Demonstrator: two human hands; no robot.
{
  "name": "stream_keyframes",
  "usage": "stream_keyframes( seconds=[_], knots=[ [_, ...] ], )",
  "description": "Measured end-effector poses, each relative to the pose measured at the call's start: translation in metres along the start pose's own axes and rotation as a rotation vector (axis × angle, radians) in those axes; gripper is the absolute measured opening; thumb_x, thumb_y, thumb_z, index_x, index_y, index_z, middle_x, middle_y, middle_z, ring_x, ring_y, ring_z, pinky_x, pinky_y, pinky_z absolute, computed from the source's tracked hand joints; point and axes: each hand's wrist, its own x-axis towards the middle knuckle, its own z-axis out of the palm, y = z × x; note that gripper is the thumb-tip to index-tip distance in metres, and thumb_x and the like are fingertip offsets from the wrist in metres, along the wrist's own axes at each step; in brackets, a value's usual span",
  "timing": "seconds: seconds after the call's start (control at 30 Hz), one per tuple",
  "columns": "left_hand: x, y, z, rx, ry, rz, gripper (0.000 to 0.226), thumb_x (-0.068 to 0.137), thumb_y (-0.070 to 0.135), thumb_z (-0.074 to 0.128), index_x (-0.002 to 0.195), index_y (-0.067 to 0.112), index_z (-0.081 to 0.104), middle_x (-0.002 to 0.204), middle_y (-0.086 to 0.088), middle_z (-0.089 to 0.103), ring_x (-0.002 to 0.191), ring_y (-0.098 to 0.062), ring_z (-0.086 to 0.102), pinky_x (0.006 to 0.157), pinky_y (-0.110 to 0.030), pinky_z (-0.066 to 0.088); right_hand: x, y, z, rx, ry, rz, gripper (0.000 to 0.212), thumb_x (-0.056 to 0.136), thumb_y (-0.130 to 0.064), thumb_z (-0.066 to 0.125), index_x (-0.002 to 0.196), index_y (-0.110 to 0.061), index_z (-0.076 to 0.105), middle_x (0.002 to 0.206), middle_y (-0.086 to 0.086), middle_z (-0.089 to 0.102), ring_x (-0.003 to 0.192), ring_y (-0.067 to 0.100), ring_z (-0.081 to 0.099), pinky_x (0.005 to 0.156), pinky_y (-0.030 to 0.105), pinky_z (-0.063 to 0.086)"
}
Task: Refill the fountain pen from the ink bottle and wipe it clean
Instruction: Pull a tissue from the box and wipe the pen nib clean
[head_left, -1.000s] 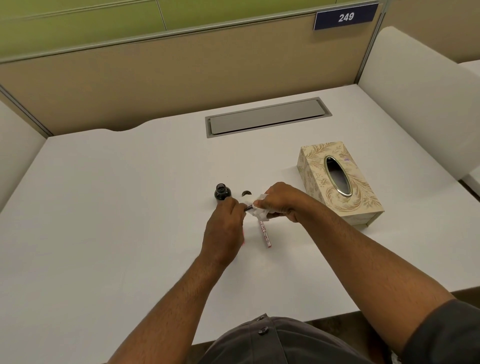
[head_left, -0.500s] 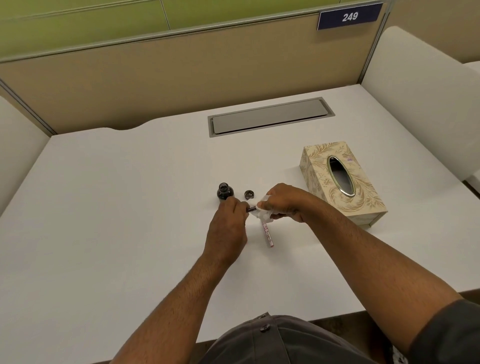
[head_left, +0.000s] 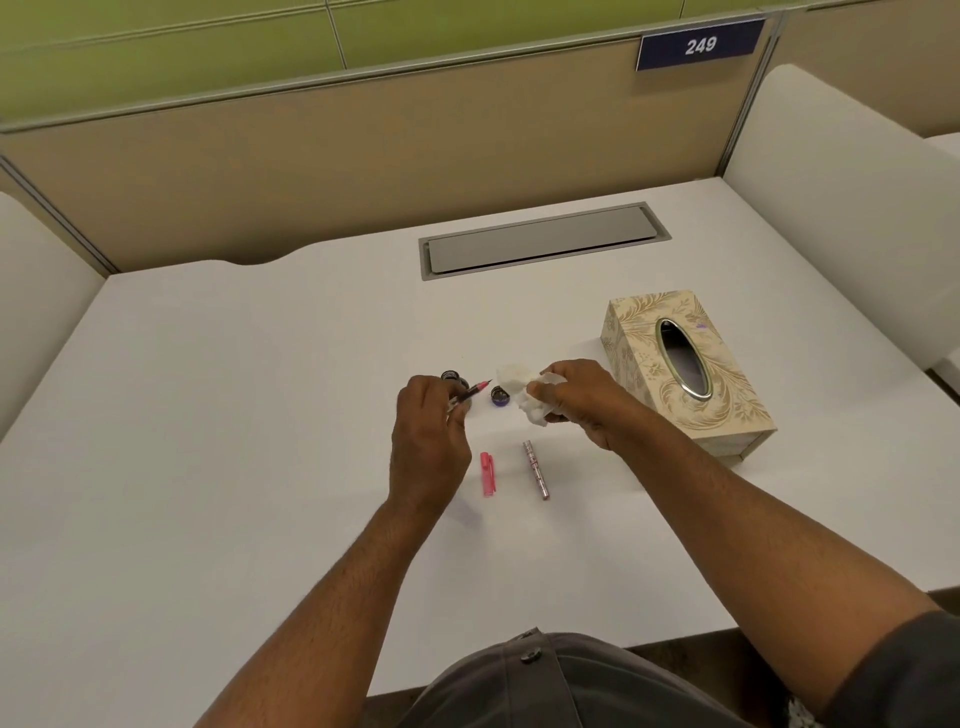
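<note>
The left hand pinches the fountain pen's nib section between its curled fingers, the pink nib end sticking out past the fingertips toward the right hand and raised off the white desk. The ink bottle stands just beyond the left hand's fingertips, partly hidden by them, and whether the pen touches it cannot be told. The right hand grips a crumpled white tissue, its fingers closed round the wad, which bulges out toward the left hand. The nib tip and the tissue are near each other but apart. Between the two hands, just below the tissue's edge, the bottle cap lies on the desk with its purple inside facing up. Nearer the person than both hands lie two pen parts, side by side and apart: the pink pen cap close beside the left wrist, and the patterned pen barrel below the right hand's tissue. Beyond the right hand, on its outer side, sits a cream floral tissue box, close to the wrist
</note>
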Motion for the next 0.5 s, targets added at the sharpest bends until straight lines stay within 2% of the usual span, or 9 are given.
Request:
stream_keyframes(
  seconds=[0.07, 0.1, 0.13, 0.2, 0.3, 0.4, 0.5],
  knots=[
    [0.0, 0.005, 0.001, 0.008, 0.021, 0.023, 0.019, 0.085, -0.001, 0.062, 0.102, 0.008, 0.06, 0.099, -0.003, 0.059, 0.091, -0.02, 0.052, 0.073, -0.024, 0.045, -0.004, 0.001, 0.009, -0.005, 0.012, -0.07, 0.008, 0.086, -0.003, 0.065, 0.078, -0.005, 0.065, 0.089, 0.02, 0.067, 0.077, 0.025, 0.064, 0.075, 0.037, 0.057],
    [-0.001, 0.007, 0.002, 0.023, 0.031, 0.044, 0.019, 0.085, -0.001, 0.063, 0.101, 0.007, 0.061, 0.098, -0.004, 0.06, 0.09, -0.021, 0.053, 0.073, -0.025, 0.046, -0.005, 0.002, 0.014, 0.044, -0.022, -0.075, 0.005, 0.086, -0.004, 0.066, 0.081, -0.005, 0.066, 0.09, 0.02, 0.068, 0.079, 0.027, 0.065, 0.077, 0.039, 0.058],
    [-0.002, 0.008, 0.002, 0.046, 0.04, 0.077, 0.019, 0.084, -0.002, 0.063, 0.101, 0.007, 0.062, 0.096, -0.006, 0.062, 0.089, -0.021, 0.054, 0.072, -0.025, 0.046, -0.006, 0.003, 0.018, 0.12, -0.069, -0.061, 0.001, 0.086, -0.005, 0.068, 0.085, -0.004, 0.068, 0.091, 0.019, 0.069, 0.08, 0.027, 0.066, 0.075, 0.037, 0.058],
    [-0.004, 0.007, 0.003, 0.125, 0.063, 0.169, 0.02, 0.083, -0.005, 0.064, 0.1, 0.005, 0.064, 0.093, -0.009, 0.064, 0.084, -0.024, 0.055, 0.069, -0.027, 0.048, -0.007, 0.004, 0.025, 0.315, -0.157, 0.02, 0.014, 0.089, -0.006, 0.066, 0.1, 0.001, 0.068, 0.095, 0.017, 0.07, 0.084, 0.025, 0.067, 0.072, 0.03, 0.057],
    [-0.009, 0.002, 0.004, 0.222, 0.113, 0.298, 0.016, 0.082, -0.008, 0.062, 0.094, 0.001, 0.068, 0.092, -0.013, 0.066, 0.079, -0.026, 0.055, 0.066, -0.031, 0.049, -0.008, 0.006, 0.031, 0.591, -0.212, 0.137, 0.019, 0.091, -0.001, 0.061, 0.108, 0.007, 0.064, 0.101, 0.018, 0.069, 0.09, 0.026, 0.065, 0.082, 0.033, 0.057],
    [-0.012, 0.001, 0.003, 0.25, 0.158, 0.353, 0.017, 0.086, -0.004, 0.052, 0.087, 0.0, 0.068, 0.091, -0.014, 0.067, 0.079, -0.027, 0.054, 0.066, -0.032, 0.049, -0.009, 0.008, 0.032, 0.586, -0.22, 0.123, 0.018, 0.091, -0.001, 0.06, 0.108, 0.006, 0.064, 0.1, 0.018, 0.068, 0.088, 0.025, 0.065, 0.083, 0.033, 0.057],
    [-0.013, 0.002, 0.003, 0.252, 0.152, 0.348, 0.017, 0.081, -0.01, 0.057, 0.087, 0.0, 0.07, 0.092, -0.015, 0.068, 0.079, -0.029, 0.057, 0.065, -0.032, 0.049, -0.011, 0.008, 0.032, 0.453, -0.185, 0.049, 0.016, 0.089, -0.004, 0.064, 0.104, 0.003, 0.066, 0.099, 0.018, 0.068, 0.087, 0.025, 0.065, 0.078, 0.031, 0.056]
  ],
)
